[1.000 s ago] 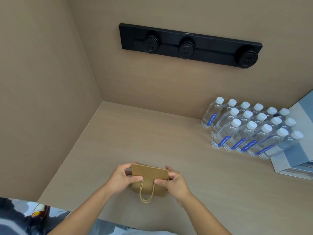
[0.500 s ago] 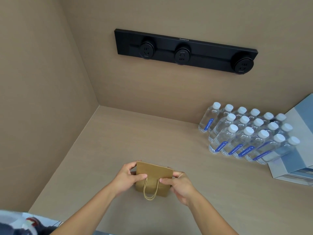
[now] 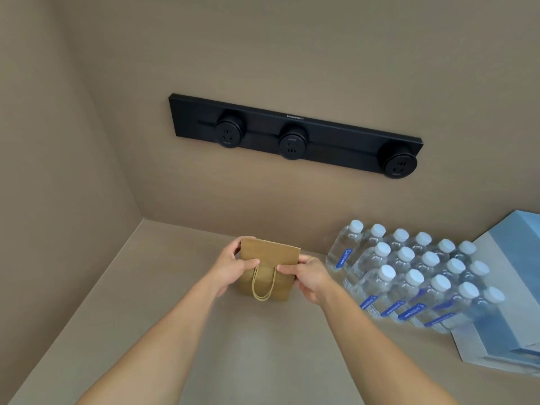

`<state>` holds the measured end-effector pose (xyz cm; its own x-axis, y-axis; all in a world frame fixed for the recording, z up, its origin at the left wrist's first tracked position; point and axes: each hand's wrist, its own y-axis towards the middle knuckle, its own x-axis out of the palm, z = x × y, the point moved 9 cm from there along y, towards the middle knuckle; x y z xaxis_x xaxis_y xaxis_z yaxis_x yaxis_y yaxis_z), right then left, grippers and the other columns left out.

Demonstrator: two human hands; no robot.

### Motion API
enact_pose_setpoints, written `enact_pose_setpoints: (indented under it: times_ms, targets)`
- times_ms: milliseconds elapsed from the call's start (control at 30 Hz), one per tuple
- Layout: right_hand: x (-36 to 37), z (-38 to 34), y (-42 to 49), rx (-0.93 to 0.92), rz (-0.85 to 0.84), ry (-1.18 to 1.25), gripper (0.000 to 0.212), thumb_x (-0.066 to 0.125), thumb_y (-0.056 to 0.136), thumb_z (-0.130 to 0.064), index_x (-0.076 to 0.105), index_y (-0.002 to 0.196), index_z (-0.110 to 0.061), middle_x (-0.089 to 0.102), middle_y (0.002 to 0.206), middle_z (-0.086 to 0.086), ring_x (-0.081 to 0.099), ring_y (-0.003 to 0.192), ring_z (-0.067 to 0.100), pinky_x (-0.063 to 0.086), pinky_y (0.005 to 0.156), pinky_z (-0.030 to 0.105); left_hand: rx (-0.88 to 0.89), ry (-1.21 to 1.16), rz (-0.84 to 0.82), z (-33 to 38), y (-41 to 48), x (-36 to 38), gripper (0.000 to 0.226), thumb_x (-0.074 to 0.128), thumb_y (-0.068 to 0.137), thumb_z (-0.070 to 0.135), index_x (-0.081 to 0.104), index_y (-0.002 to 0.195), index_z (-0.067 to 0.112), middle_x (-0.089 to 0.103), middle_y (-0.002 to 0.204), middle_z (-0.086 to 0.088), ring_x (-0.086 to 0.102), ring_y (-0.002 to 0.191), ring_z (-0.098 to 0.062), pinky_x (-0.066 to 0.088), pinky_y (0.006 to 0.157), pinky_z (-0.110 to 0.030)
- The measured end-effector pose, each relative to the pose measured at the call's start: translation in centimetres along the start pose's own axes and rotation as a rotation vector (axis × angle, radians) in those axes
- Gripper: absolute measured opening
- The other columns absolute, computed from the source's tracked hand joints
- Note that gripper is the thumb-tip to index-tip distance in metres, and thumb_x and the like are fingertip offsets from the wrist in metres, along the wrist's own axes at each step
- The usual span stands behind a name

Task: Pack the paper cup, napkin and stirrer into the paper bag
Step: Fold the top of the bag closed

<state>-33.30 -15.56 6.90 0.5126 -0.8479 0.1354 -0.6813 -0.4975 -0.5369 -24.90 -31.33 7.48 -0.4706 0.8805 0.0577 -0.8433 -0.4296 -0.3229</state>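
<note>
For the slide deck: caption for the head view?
Both hands hold a paper bag beside bottles.

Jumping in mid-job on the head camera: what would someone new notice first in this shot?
First, both hands, the left hand and right hand, pinching the top of a small brown paper bag at centre, its twine handle hanging toward the camera. Next, the black power strip with three round sockets on the back wall, and the block of white-capped water bottles at right.

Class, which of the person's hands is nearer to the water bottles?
Right. The right hand grips the bag's side facing the water bottles; the left hand grips the far side.
</note>
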Motion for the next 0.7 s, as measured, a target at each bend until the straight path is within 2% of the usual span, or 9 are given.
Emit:
enact_pose_setpoints:
  times_ms: [133,200,267,300,433,600,700]
  targets:
    - [-0.8,-1.9,4.4,-0.014,0.024,-0.003,0.033,0.07,0.075,0.017,0.068,0.106,0.007,0.074,0.089,0.014,0.07,0.082,0.028,0.057,0.085,0.042,-0.029,0.015,0.011,0.8,4.8,0.2,0.055,0.069,0.08,-0.005,0.056,0.125,0.024,0.064,0.125,-0.005,0.065,0.106,-0.021,0.053,0.081,-0.031]
    - [-1.1,-2.1,6.6,-0.016,0.032,0.004,0.031,0.07,0.075,0.017,0.07,0.104,0.005,0.074,0.09,0.014,0.07,0.08,0.027,0.057,0.079,0.038,-0.047,0.035,0.037,0.5,7.1,0.0,0.06,0.071,0.079,-0.004,0.051,0.13,0.02,0.064,0.126,-0.005,0.064,0.11,-0.02,0.054,0.091,-0.035]
    - [-1.5,-2.3,8.6,-0.021,0.049,0.0,0.028,0.071,0.075,0.016,0.072,0.098,0.0,0.075,0.091,0.014,0.071,0.079,0.026,0.058,0.075,0.035,-0.072,0.05,0.059,0.0,9.2,-0.3,0.064,0.073,0.078,-0.004,0.047,0.135,0.012,0.063,0.129,-0.009,0.063,0.116,-0.024,0.048,0.105,-0.045]
    - [-1.7,-2.4,9.6,-0.026,0.062,-0.007,0.028,0.072,0.074,0.016,0.072,0.098,-0.001,0.075,0.092,0.014,0.071,0.078,0.025,0.058,0.073,0.033,-0.084,0.059,0.067,-0.4,10.2,-0.4,0.064,0.073,0.078,-0.003,0.047,0.135,0.01,0.063,0.129,-0.01,0.063,0.117,-0.025,0.046,0.107,-0.047]
    - [-2.2,-2.1,12.6,-0.027,0.091,-0.032,0.034,0.071,0.074,0.017,0.07,0.105,0.004,0.074,0.094,0.014,0.07,0.075,0.02,0.056,0.066,0.026,-0.129,0.087,0.087,-2.2,12.5,-0.7,0.058,0.072,0.079,-0.001,0.051,0.133,0.008,0.066,0.125,-0.011,0.064,0.114,-0.025,0.047,0.107,-0.047]
    - [-2.9,-1.1,13.9,-0.052,0.155,-0.025,0.041,0.067,0.072,0.021,0.067,0.107,-0.001,0.073,0.095,0.01,0.068,0.081,0.021,0.054,0.067,0.025,-0.123,0.094,0.111,-3.3,13.6,-0.8,0.06,0.072,0.079,-0.003,0.05,0.134,0.012,0.066,0.121,-0.004,0.064,0.11,-0.02,0.048,0.1,-0.035]
    - [-3.2,-1.1,13.6,-0.073,0.208,-0.06,0.046,0.069,0.07,0.019,0.063,0.11,-0.003,0.071,0.103,0.011,0.066,0.088,0.023,0.053,0.071,0.027,-0.118,0.166,0.128,-2.7,13.5,-0.8,0.062,0.075,0.077,0.0,0.051,0.133,0.011,0.067,0.122,-0.006,0.065,0.11,-0.022,0.049,0.102,-0.038]
